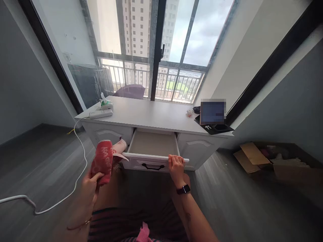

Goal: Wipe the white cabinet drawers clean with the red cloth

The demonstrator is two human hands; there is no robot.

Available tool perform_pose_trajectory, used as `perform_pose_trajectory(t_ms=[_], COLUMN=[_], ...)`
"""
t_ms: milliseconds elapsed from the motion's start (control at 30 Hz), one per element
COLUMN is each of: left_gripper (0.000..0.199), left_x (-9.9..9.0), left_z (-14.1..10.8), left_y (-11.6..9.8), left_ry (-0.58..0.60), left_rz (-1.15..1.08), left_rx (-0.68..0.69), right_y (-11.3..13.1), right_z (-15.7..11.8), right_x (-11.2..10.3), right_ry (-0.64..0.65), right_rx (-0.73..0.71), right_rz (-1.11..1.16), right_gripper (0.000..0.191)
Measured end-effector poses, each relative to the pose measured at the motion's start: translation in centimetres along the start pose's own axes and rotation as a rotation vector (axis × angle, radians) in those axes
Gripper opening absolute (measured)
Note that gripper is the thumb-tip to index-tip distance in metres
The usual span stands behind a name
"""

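My left hand (92,183) is closed round a red cloth (104,159), which stands up folded above my fingers. Against it, at the drawer's left front corner, is a pale pink cloth or rolled piece (119,147); whether the two are joined I cannot tell. With its fingers hooked over the top edge of the drawer front, my right hand (176,168) grips the drawer near its right end. The white drawer (155,143) is pulled out, its bare inside showing, and a dark handle (152,166) sits on its front.
On the white desk (148,111) stand a tissue pack (106,103) and a power strip (101,113) at left, a tablet (212,112) at right. A white cable (82,168) runs over the floor at left. An open cardboard box (254,158) lies at right.
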State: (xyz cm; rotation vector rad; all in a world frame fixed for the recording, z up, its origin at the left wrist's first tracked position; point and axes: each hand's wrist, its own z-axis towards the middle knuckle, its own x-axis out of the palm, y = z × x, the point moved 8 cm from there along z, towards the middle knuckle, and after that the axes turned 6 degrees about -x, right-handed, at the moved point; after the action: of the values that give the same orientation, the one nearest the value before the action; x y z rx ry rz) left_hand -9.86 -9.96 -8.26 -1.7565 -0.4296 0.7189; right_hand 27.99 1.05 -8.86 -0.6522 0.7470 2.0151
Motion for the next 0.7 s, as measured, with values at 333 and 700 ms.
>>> perform_pose_trajectory(t_ms=[333, 700], left_gripper=[0.049, 0.033], left_x=[9.5, 20.6], left_z=[-4.8, -4.2], left_y=[0.7, 3.3], left_ry=[-0.233, -0.196], left_rz=[0.215, 0.372], left_rx=[0.44, 0.615], right_y=[-0.1, -2.5], right_z=[0.8, 2.0], right_x=[-0.6, -2.2], right_ry=[0.097, 0.21], right_rx=[0.037, 0.034], right_rz=[0.057, 0.235], right_gripper=[0.036, 0.044])
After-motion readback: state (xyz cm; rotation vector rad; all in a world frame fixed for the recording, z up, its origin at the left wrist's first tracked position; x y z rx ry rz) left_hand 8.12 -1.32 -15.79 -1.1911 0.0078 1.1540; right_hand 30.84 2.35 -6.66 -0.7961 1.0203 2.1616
